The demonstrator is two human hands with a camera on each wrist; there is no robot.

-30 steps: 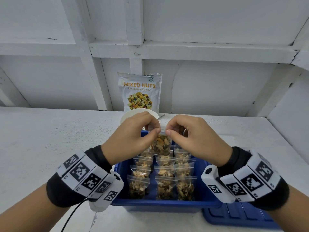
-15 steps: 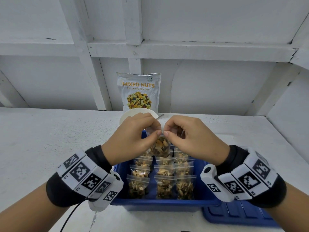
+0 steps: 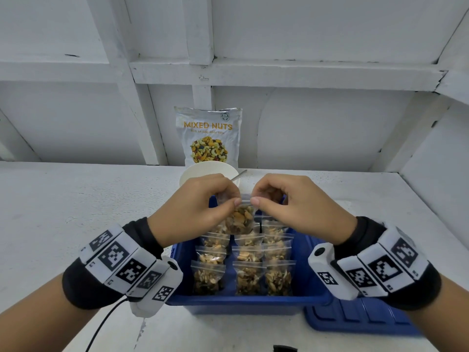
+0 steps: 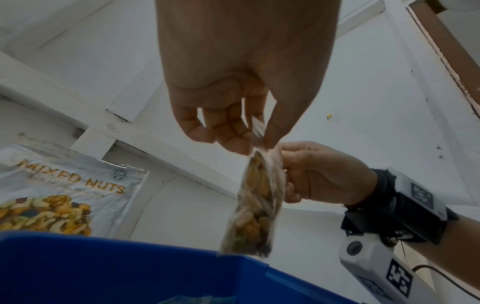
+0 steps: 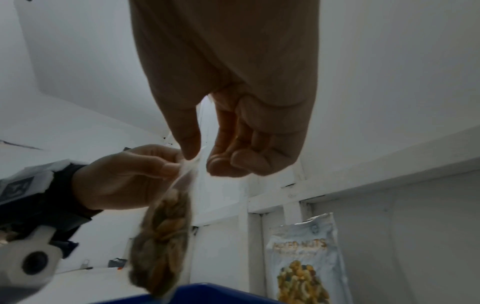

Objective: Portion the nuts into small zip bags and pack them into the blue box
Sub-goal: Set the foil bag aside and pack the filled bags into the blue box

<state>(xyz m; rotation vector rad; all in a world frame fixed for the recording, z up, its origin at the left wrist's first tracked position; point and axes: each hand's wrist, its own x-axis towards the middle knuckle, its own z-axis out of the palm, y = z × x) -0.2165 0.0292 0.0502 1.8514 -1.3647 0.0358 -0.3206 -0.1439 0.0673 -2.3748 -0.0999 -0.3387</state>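
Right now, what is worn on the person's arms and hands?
Both hands, left hand and right hand, are bare. Each wrist has a black cuff under a white band of square black-and-white marker tiles, plus a white camera pod. A black cable trails from the left.

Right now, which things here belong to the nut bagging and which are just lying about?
Part of the job:
- zip bag, pinched at its top by left hand and right hand
- filled bags in blue box
- mixed nuts pouch
- white bowl, spoon handle
- blue lid

Lying about:
- black cable
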